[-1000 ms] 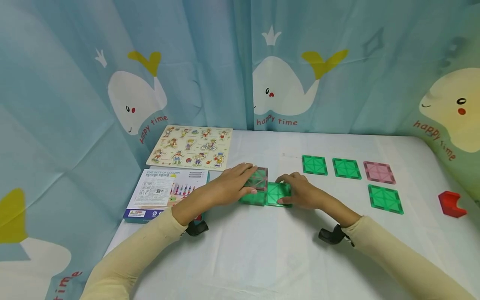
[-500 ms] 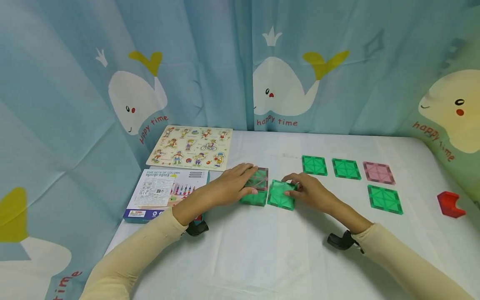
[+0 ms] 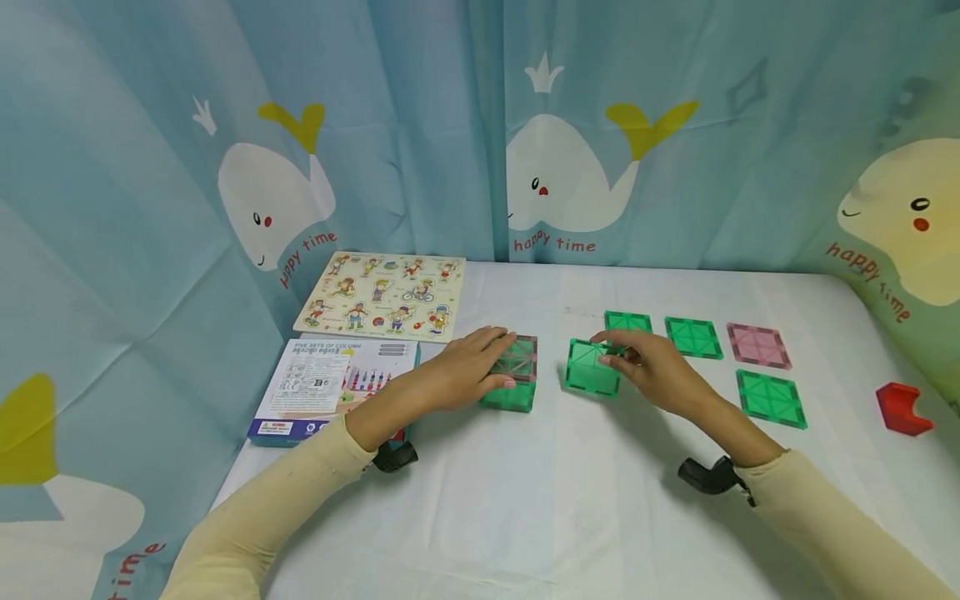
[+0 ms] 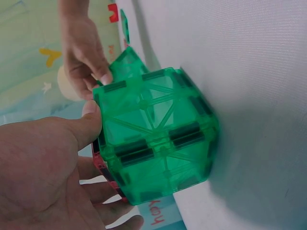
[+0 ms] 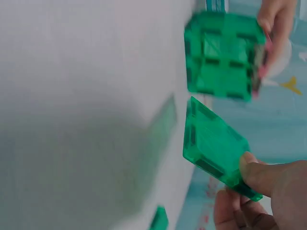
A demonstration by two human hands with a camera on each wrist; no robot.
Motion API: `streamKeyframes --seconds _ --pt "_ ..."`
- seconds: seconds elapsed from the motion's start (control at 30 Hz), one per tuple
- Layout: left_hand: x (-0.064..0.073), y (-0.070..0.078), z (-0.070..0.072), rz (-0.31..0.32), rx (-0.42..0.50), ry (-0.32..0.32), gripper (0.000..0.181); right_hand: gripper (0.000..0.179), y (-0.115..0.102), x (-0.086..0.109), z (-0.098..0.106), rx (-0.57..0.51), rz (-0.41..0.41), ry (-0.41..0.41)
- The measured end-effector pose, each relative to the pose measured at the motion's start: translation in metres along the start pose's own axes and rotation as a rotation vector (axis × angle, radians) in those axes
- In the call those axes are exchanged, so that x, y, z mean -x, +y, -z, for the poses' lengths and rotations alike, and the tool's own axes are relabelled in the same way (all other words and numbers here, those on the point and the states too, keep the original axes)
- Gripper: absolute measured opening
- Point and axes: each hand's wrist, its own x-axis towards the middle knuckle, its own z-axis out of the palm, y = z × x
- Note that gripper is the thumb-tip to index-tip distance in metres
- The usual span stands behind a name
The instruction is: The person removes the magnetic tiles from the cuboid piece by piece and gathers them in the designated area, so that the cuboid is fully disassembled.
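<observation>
A box shape of translucent green magnetic tiles with a pinkish tile on top, the magnetic-tile cube [image 3: 516,395], stands mid-table. My left hand [image 3: 467,367] holds it, thumb at the near upper edge and fingers across the top. The left wrist view shows two green faces of the cube [image 4: 144,110] meeting at an edge. To the right, my right hand [image 3: 667,372] pinches a single green magnetic tile [image 3: 591,368] by its right edge. In the right wrist view that tile [image 5: 216,141] is tilted and raised, apart from the cube, with a green-tinted shadow on the cloth.
Behind my right hand lie green tiles [image 3: 693,337], one partly covered, a pink tile [image 3: 759,345] and another green tile [image 3: 771,398]. A red notched block [image 3: 903,408] is far right. On the left are a picture puzzle board [image 3: 382,296] and a flat toy box [image 3: 307,379].
The green tile has come away from the cube's right side, been lifted and carried rightward in my right hand. My left hand has stayed on the cube.
</observation>
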Motion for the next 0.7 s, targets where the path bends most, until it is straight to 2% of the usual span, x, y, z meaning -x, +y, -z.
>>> streamKeyframes --seconds 0.2,0.3,0.5,0.7 --pt "-0.001 -0.001 -0.001 -0.003 -0.015 0.003 0.076 0.029 0.015 0.012 0.028 0.088 0.049 0.069" --pt "-0.001 0.000 -0.001 -0.002 -0.010 0.001 0.076 0.030 0.025 0.023 0.045 0.118 0.034 0.081" --pt "0.001 0.001 0.000 0.005 0.012 -0.005 0.076 0.032 0.050 0.046 0.076 0.153 -0.041 -0.033" --pt "0.001 0.000 -0.001 0.001 0.012 0.007 0.076 0.031 0.075 0.065 0.088 0.222 -0.043 -0.030"
